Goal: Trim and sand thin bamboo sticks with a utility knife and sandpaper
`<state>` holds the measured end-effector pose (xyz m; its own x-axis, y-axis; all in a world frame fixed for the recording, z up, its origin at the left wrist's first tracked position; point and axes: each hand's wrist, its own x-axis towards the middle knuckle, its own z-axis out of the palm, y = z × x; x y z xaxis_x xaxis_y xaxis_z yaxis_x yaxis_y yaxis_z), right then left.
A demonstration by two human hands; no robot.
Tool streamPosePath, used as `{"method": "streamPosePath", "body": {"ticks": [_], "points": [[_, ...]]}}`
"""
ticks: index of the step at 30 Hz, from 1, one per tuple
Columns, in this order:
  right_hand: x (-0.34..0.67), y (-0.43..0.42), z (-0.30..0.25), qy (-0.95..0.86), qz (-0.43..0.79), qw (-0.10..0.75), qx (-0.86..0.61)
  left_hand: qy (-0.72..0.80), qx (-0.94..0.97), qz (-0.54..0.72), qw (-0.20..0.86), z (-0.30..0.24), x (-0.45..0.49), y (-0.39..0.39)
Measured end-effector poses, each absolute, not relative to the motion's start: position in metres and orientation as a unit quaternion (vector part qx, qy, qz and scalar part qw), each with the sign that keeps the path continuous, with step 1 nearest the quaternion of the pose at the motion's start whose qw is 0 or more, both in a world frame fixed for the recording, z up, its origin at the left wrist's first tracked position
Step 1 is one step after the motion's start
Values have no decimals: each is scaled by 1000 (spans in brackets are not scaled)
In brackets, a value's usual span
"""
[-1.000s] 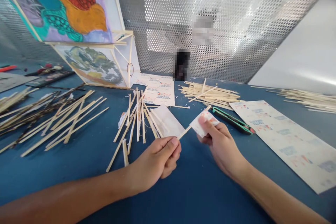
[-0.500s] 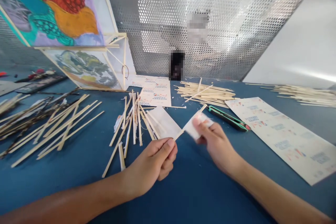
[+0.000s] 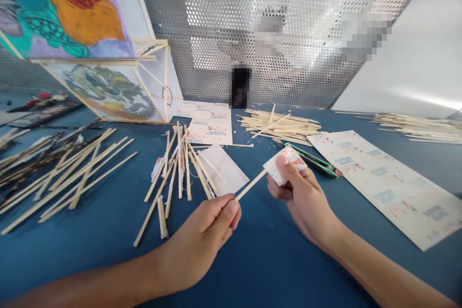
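My left hand (image 3: 207, 238) is closed round the near end of a thin wooden stick (image 3: 251, 185), which slants up to the right. A folded piece of sandpaper (image 3: 283, 162), white-backed with print, is pinched in my right hand (image 3: 306, 192) and wraps the stick's far part; the far tip is hidden in it. Just beyond my left hand, a pale paper square (image 3: 222, 168) lies on the blue table (image 3: 249, 269). Beside it is a loose heap of wooden sticks (image 3: 180, 168), some with white paper bits.
Behind my right hand lie a green and black utility knife (image 3: 317, 161) and a stick pile (image 3: 279, 124). A large sandpaper sheet (image 3: 386, 187) is at right, another sheet (image 3: 212, 120) at back. Painted panels (image 3: 108, 91) stand at left, before a perforated metal screen (image 3: 306, 72).
My right hand with the sandpaper has slid outward along the stick, away from my left hand, baring more of the stick between them. The view has shifted slightly.
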<state>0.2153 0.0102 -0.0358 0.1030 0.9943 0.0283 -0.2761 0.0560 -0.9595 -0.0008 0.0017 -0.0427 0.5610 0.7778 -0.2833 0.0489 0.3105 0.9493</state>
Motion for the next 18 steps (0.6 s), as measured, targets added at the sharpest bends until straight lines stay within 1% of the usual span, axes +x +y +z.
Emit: {"method": "streamPosePath", "body": {"ticks": [6,10,12,15,18], "points": [[216,9,-36,-424,551,575,-431,407,587,261,650,-42,-4,2],[221,9,-35,-444,523,569,-454,399,598,219,659,-37,-1,7],[227,11,-31,-437,488,596,-464,380,567,210,700,-36,1,10],[235,15,-22,-409,430,668,-449,344,511,216,757,-40,2,12],[233,17,-19,-403,443,674,-432,338,505,226,762,-45,1,14]]}}
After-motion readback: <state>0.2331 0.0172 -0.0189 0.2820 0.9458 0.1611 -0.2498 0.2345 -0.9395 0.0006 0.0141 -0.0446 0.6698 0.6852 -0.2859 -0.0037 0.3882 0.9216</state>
